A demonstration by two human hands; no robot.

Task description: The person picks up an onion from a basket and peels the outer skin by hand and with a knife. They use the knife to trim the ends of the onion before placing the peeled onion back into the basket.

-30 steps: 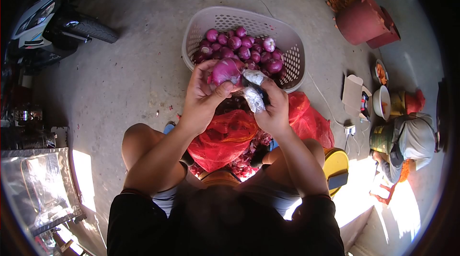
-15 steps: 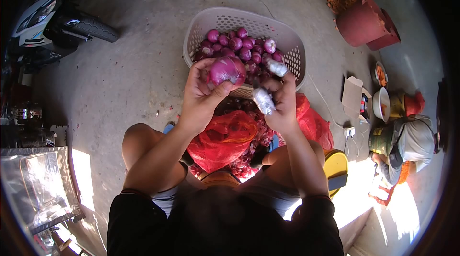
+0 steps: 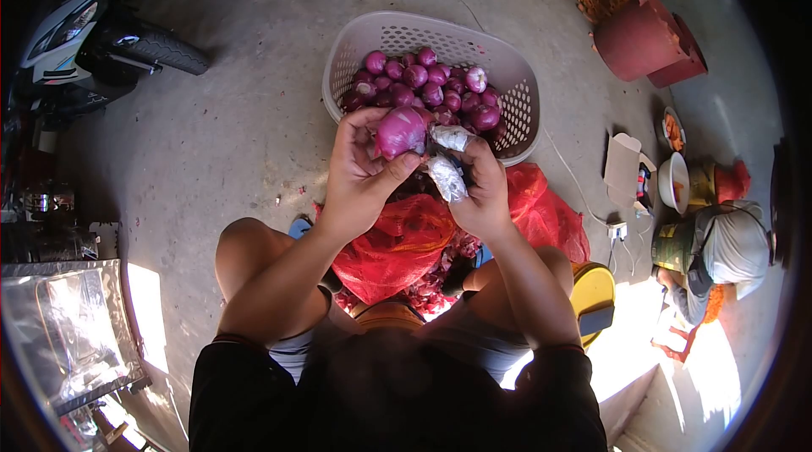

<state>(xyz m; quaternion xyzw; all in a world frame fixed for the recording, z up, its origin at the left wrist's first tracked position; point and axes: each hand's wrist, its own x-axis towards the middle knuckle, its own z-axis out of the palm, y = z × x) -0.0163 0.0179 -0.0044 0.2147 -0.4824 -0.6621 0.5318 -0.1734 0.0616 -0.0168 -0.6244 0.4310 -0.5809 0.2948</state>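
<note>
A large red onion (image 3: 401,132) rests in my left hand (image 3: 357,177), fingers curled around its far side and thumb along its near side. My right hand (image 3: 484,198) meets the onion's right end. Silver wrapping (image 3: 446,177) covers its thumb and a finger, which are bent together in a pinch. Whatever lies between those fingertips is too small and hidden to make out. Just beyond my hands stands a grey perforated basket (image 3: 523,109) holding many red onions (image 3: 415,76). Beneath my hands lie a red mesh bag (image 3: 393,241) and loose onion skins (image 3: 423,293).
A motorcycle wheel (image 3: 161,44) stands at the left. On the right are a red tub (image 3: 639,38), an open cardboard box (image 3: 622,166), a white bowl (image 3: 673,181) and another person (image 3: 734,241) bending down. A yellow lid (image 3: 595,291) sits by my right knee.
My right hand has moved left to the onion, its wrapped fingers coming closer together. The onion has turned slightly in my left hand. Another onion now shows at the basket's right side.
</note>
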